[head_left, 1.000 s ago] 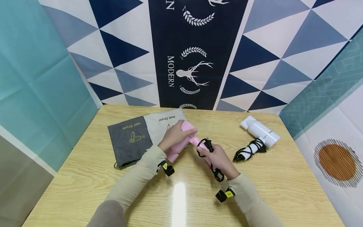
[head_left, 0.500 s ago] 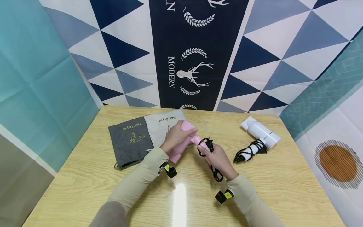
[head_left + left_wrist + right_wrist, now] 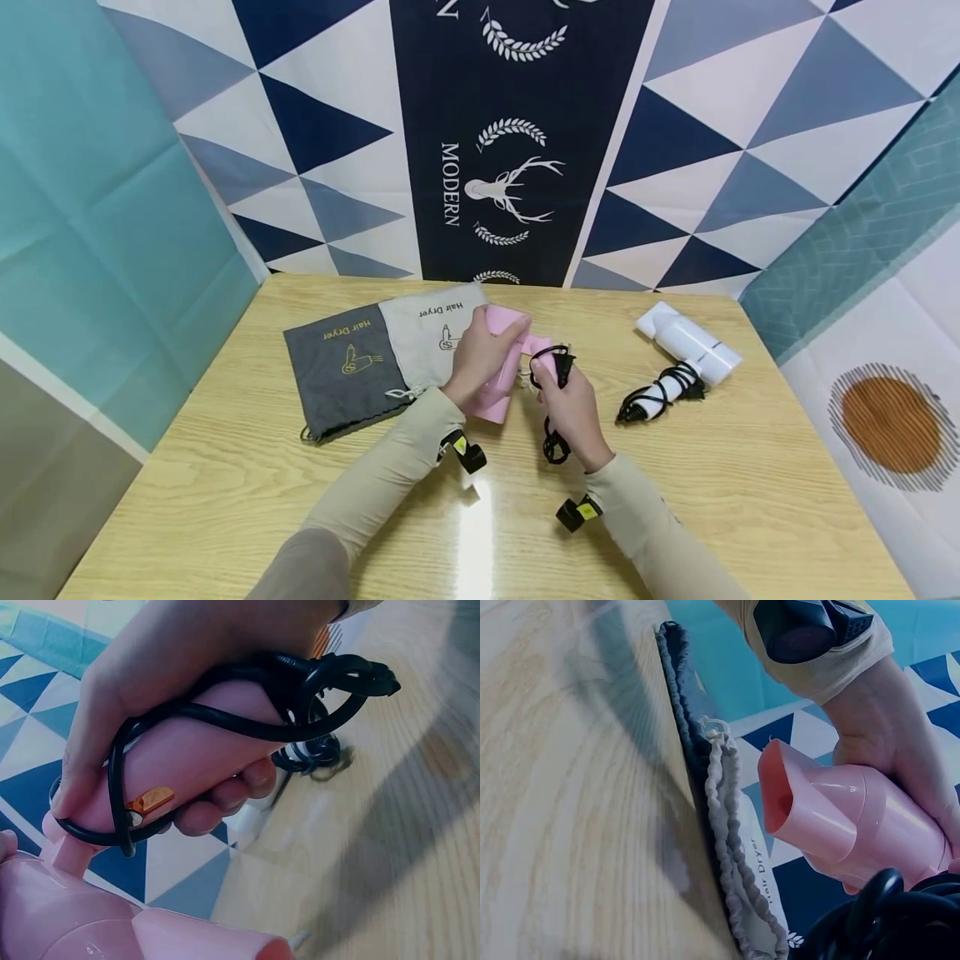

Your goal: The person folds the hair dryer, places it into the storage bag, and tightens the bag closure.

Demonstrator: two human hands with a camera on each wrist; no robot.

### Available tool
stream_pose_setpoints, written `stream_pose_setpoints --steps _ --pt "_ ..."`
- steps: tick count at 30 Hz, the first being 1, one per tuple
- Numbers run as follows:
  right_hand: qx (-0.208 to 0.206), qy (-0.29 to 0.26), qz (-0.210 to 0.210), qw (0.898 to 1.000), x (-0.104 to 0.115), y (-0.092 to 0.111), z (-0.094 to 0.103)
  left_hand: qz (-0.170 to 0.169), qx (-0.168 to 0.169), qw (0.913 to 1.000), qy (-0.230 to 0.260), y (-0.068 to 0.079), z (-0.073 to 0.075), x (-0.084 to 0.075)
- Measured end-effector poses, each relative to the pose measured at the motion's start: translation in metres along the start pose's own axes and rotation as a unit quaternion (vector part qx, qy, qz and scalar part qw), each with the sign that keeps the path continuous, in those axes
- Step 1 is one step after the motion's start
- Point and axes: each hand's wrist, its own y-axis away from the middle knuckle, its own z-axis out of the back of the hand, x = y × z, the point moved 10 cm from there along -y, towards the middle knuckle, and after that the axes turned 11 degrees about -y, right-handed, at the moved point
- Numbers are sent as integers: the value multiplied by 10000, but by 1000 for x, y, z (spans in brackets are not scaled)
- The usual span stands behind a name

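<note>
A pink hair dryer (image 3: 497, 398) is held in both hands over the right edge of the light grey bag (image 3: 420, 321). My left hand (image 3: 477, 354) grips its barrel, thumb along the top. The handle (image 3: 202, 742), wrapped in a black cord (image 3: 225, 720), sits in my right hand (image 3: 573, 412), fingers curled round it. Below that hand hangs a loop of the cord in the head view. In the right wrist view the flat nozzle (image 3: 802, 799) points toward the table side, and my left hand (image 3: 889, 724) covers part of the barrel.
A dark grey bag (image 3: 333, 350) with a printed hair dryer lies left of the light grey one. On the right of the wooden table (image 3: 675, 492) rests a white hair dryer (image 3: 693, 340), its black cord wound round the handle. A patterned backdrop stands behind.
The pink hair dryer has turned, its nozzle end swinging right. My left hand has shifted slightly right, and my right hand slightly left and away from me. More of the light grey bag shows.
</note>
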Motion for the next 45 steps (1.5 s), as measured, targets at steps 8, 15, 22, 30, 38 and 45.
stream_pose_setpoints --steps 8,15,22,30,38,45 --pt "-196 -587 85 9980 -2 5 -6 164 -157 9992 320 5 -2 4" --pt "-873 -1164 299 9889 1 12 -7 202 -405 9936 1036 12 -11 0" --pt "-978 -805 384 9912 3 10 -5 341 -478 9919 1123 13 -12 4" --pt "-699 -771 211 9943 -2 6 -8 461 -447 9870 1476 15 -14 9" --pt "-329 -865 46 9957 -3 2 -13 408 -278 9831 1763 14 -13 13" --pt "44 -722 108 9973 -2 0 -20 542 -216 9754 2127 12 -10 19"
